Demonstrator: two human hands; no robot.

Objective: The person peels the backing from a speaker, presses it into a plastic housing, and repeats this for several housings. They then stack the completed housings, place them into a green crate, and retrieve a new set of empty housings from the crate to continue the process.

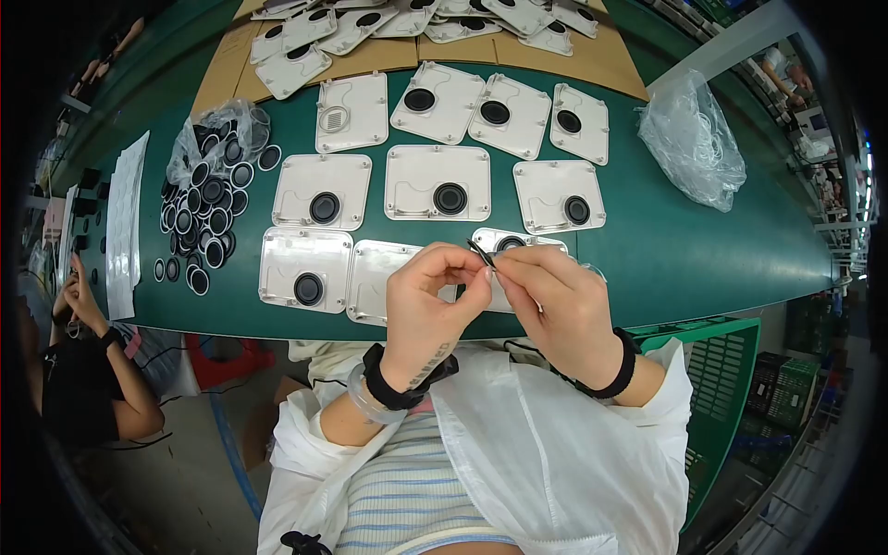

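Observation:
Between the fingertips of both hands is a thin black ring, seen nearly edge-on. My left hand pinches one side of it, and my right hand pinches the other. Beneath them lie white plastic covers; one cover shows left of my left hand, and another with a black round part is partly hidden behind my hands. Farther back, a white cover with a black round speaker-like part lies flat, with several like it around. One far cover has a bare grille instead of a black part.
On the left, a heap of black rings spills from a clear plastic bag. More white covers are piled on cardboard at the back. A crumpled plastic bag lies right. A green crate stands below the table's edge; another person's hand is far left.

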